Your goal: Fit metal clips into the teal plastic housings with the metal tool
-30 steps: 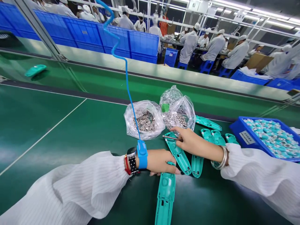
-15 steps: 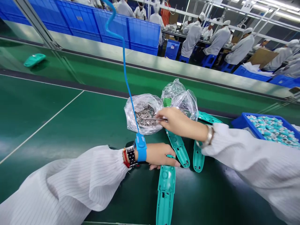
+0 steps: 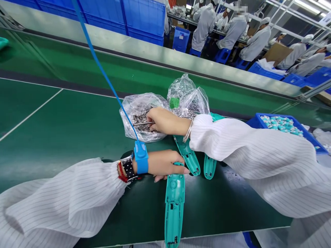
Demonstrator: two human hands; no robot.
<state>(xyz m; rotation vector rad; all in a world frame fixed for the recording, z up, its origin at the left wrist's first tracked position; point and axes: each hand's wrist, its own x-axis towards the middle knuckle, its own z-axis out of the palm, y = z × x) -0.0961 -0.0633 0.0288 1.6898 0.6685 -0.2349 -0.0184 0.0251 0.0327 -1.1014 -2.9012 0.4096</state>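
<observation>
My left hand (image 3: 165, 163) rests closed over the top end of a teal plastic housing (image 3: 174, 203) that lies lengthwise on the green mat. A blue wrist strap (image 3: 141, 156) with a coiled blue cord sits on that wrist. My right hand (image 3: 165, 120) holds metal tweezers (image 3: 143, 123), their tips reaching into an open clear bag of small metal parts (image 3: 139, 115). More teal housings (image 3: 190, 156) lie under my right forearm.
A second clear bag (image 3: 187, 100) with metal parts and a green tag stands behind the first. A blue tray of small teal-and-white parts (image 3: 281, 125) sits at the right. Beyond runs a green conveyor belt (image 3: 103, 69); people in white coats work at far tables.
My right hand has moved left from the teal housings to the left bag, carrying the tweezers into it. My left hand has stayed on the housing. The camera has tilted down.
</observation>
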